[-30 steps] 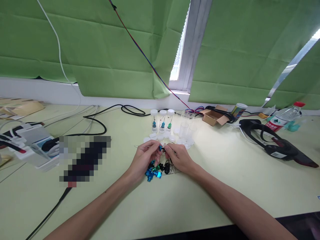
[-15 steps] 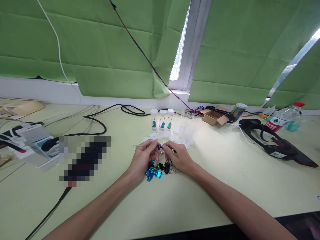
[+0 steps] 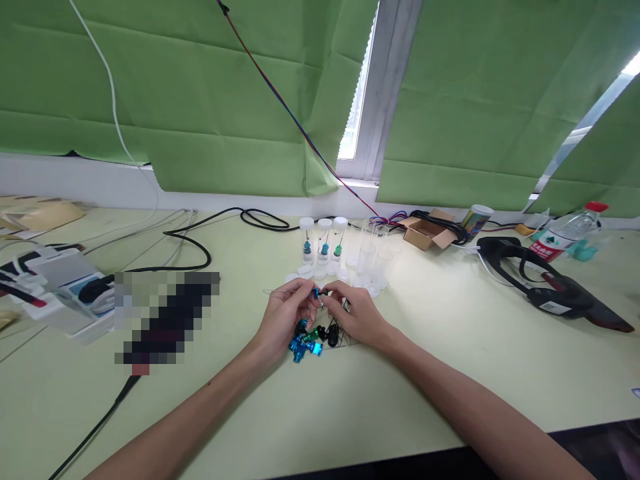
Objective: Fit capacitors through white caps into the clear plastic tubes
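Observation:
Over the tabletop, my left hand (image 3: 283, 313) pinches a small blue metal fitting (image 3: 317, 293), and a thin wire sticks out to the left past the fingers. My right hand (image 3: 363, 315) is closed on a small black piece (image 3: 324, 292) that meets the fitting's right side. Both parts are partly covered by fingertips. Just below the hands lies a loose pile of blue metal fittings (image 3: 299, 348), a green fitting (image 3: 312, 335) and black pieces (image 3: 333, 335). Thin dark wires (image 3: 346, 339) lie beside the pile, under my right hand.
Beyond the hands stand three white-capped clear tubes (image 3: 324, 227) with blue or green parts inside. White caps (image 3: 320, 272) and open clear tubes (image 3: 385, 260) are nearby. A cardboard box (image 3: 425, 233), headset (image 3: 545, 303) and bottle (image 3: 560, 237) are right; cables (image 3: 205, 250) run left.
The right fingertips have shifted slightly up and left, closer to the blue fitting, with the black piece showing more clearly. The pile and tubes have stayed in place; the view has shifted slightly.

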The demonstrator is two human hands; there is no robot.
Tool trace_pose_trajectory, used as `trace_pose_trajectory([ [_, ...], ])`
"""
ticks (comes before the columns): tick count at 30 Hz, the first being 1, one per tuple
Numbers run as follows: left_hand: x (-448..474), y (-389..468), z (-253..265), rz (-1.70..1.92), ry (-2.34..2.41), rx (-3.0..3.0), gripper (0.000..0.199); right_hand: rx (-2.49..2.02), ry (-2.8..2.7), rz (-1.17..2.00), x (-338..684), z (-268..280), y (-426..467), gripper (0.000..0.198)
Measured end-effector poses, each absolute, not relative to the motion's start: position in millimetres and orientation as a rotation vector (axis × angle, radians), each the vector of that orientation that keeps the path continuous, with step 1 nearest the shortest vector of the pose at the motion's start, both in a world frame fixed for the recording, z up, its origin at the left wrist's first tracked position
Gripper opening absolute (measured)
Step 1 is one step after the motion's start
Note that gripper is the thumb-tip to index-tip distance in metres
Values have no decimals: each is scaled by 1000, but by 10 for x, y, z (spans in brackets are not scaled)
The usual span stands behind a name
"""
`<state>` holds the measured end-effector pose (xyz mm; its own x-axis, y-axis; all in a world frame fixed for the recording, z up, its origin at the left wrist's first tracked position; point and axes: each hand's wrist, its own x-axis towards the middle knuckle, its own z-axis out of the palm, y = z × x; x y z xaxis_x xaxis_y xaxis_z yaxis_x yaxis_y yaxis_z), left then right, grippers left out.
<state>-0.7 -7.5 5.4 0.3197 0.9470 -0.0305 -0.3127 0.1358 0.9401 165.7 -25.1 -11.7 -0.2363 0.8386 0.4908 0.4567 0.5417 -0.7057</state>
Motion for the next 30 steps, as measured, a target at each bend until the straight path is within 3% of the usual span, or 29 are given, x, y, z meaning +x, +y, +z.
trace_pose_trajectory([
  [6,-10,-71,49,1059,772,1038,27,-1108,-1886,516,1662,-105,-240,22],
  [30,4,-113,130,1049,805,1053,28,-1033,-1873,534,1658,-107,-254,13],
])
